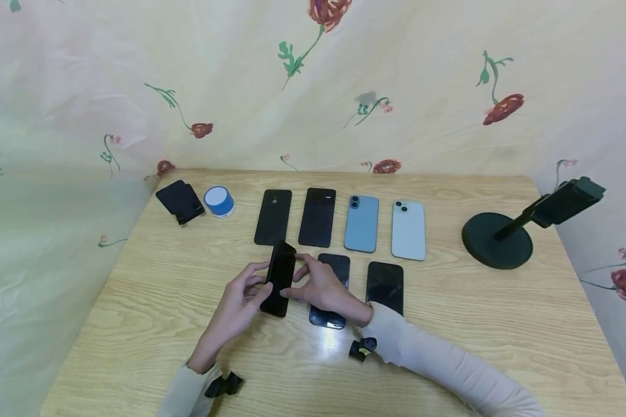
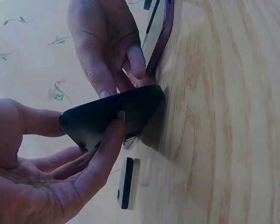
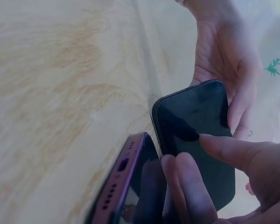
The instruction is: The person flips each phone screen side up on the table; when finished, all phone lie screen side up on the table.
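My left hand [image 1: 242, 298] holds a black phone [image 1: 280, 278] by its left side, thumb on the front edge and fingers against the back. The phone is tilted above the table, its dark screen facing my right hand [image 1: 318, 284]. In the right wrist view, the right thumb [image 3: 219, 144] touches the screen and the curled fingers [image 3: 191, 182] overlap the phone's near edge. The left wrist view shows the phone's dark back [image 2: 114, 116] with a left fingertip pressed on it. Beneath the right hand lies another phone [image 1: 326, 318] with a dark screen, partly covered.
Behind stand in a row two black phones [image 1: 273, 217], a blue phone [image 1: 361, 223] and a light blue phone [image 1: 408, 230]. Another dark-screened phone [image 1: 385, 284] lies by the right wrist. A black stand [image 1: 497, 240] is at right; a blue-and-white cylinder [image 1: 219, 201] and a black folded object [image 1: 179, 201] at left.
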### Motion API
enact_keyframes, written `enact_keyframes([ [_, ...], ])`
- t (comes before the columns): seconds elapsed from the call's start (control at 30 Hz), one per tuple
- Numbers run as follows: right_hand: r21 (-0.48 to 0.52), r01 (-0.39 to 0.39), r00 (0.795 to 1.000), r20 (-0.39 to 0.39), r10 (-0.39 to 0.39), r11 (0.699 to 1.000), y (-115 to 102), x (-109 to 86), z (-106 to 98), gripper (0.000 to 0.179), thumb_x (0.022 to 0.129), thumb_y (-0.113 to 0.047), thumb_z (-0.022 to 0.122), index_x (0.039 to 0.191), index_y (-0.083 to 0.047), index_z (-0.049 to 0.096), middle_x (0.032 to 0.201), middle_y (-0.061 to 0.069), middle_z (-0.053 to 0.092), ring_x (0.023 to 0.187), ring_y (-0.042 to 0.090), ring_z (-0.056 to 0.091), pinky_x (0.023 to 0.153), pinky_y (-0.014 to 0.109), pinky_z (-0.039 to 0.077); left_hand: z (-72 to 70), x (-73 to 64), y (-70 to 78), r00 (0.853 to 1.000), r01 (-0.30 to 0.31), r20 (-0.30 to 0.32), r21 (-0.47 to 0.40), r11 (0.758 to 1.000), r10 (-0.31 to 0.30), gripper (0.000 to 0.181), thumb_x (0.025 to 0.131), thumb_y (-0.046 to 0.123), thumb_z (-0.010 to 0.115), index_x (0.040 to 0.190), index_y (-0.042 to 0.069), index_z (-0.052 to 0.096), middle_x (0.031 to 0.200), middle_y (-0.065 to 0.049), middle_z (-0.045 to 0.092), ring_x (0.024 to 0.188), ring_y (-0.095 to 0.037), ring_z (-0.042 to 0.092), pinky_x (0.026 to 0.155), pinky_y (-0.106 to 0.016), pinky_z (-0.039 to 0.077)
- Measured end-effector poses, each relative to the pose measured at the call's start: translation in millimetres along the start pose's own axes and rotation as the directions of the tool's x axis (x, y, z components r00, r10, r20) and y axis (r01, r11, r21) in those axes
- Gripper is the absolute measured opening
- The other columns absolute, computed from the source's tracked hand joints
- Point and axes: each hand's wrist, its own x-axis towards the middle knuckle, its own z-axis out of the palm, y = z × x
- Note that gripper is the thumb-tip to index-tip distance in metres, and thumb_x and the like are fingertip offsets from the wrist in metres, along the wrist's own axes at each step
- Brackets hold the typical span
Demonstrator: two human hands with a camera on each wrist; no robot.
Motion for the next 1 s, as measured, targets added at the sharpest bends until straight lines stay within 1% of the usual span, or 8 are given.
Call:
enact_keyframes([
  [0.1,-0.041,0.016,1.0,-0.014,-0.017,0.999,0.2,-0.4,0.7,0.089,0.084,-0.032,0.088,0.156,-0.005,0.043,0.107,0.002,0.074,0.07,0.007,0.068,0.083,0.03,0.056,0.6,1.1,-2.7,1.0,0.007,-0.027,-0.001,1.0,-0.007,0.042,0.103,0.011,0.063,0.144,0.015,0.058,0.117,-0.015,0.078,0.101,-0.025,0.076,0.082,-0.026,0.057],
  [0.23,-0.101,0.045,0.998,-0.035,-0.049,0.994,0.9,-0.7,2.8,0.088,0.084,-0.029,0.088,0.156,-0.005,0.044,0.104,0.001,0.073,0.074,0.007,0.064,0.093,0.036,0.055,1.4,2.2,-5.3,0.998,0.028,-0.06,0.019,0.999,-0.027,0.04,0.1,0.007,0.065,0.14,0.012,0.061,0.114,-0.015,0.076,0.097,-0.025,0.075,0.077,-0.026,0.056],
  [0.33,-0.117,0.06,0.997,-0.044,-0.065,0.991,0.5,-0.7,3.9,0.089,0.083,-0.024,0.089,0.156,-0.004,0.043,0.102,0.002,0.072,0.077,0.009,0.062,0.096,0.039,0.054,1.7,2.7,-7.1,0.996,0.036,-0.08,0.044,0.998,-0.032,0.041,0.098,0.004,0.067,0.138,0.01,0.063,0.111,-0.015,0.071,0.091,-0.021,0.072,0.074,-0.025,0.054],
  [0.5,-0.132,0.063,0.996,-0.059,-0.072,0.989,-0.9,0.0,5.3,0.095,0.081,-0.021,0.091,0.158,-0.003,0.039,0.101,0.002,0.071,0.08,0.012,0.061,0.098,0.041,0.053,1.7,4.6,-10.8,0.994,0.031,-0.105,0.095,0.995,-0.021,0.04,0.095,0.002,0.069,0.135,0.005,0.066,0.104,-0.012,0.066,0.088,-0.017,0.067,0.078,-0.024,0.053],
  [0.67,-0.149,0.06,0.994,-0.077,-0.072,0.987,-1.8,0.2,7.3,0.098,0.08,-0.021,0.092,0.159,-0.002,0.037,0.099,0.002,0.07,0.088,0.016,0.062,0.102,0.042,0.053,0.8,6.4,-11.5,0.995,0.031,-0.099,0.134,0.99,-0.018,0.039,0.095,0.001,0.069,0.134,0.003,0.066,0.102,-0.011,0.066,0.088,-0.017,0.066,0.081,-0.026,0.053],
  [0.77,-0.15,0.055,0.994,-0.083,-0.068,0.987,-2.1,0.1,8.2,0.099,0.08,-0.022,0.092,0.16,-0.003,0.036,0.098,0.002,0.07,0.09,0.017,0.062,0.103,0.043,0.052,0.7,6.6,-11.0,0.995,0.048,-0.09,0.143,0.989,-0.035,0.04,0.096,0.002,0.069,0.135,0.003,0.065,0.102,-0.012,0.066,0.088,-0.017,0.066,0.079,-0.026,0.053],
  [1.0,-0.148,0.036,0.995,-0.089,-0.049,0.988,-2.8,0.2,9.6,0.101,0.078,-0.022,0.093,0.16,-0.005,0.036,0.096,0.001,0.069,0.086,0.014,0.061,0.1,0.042,0.053,2.1,8.0,-11.8,0.994,0.083,-0.08,0.149,0.985,-0.071,0.042,0.094,-0.001,0.068,0.136,0.001,0.064,0.101,-0.013,0.066,0.087,-0.018,0.065,0.078,-0.028,0.055],
])
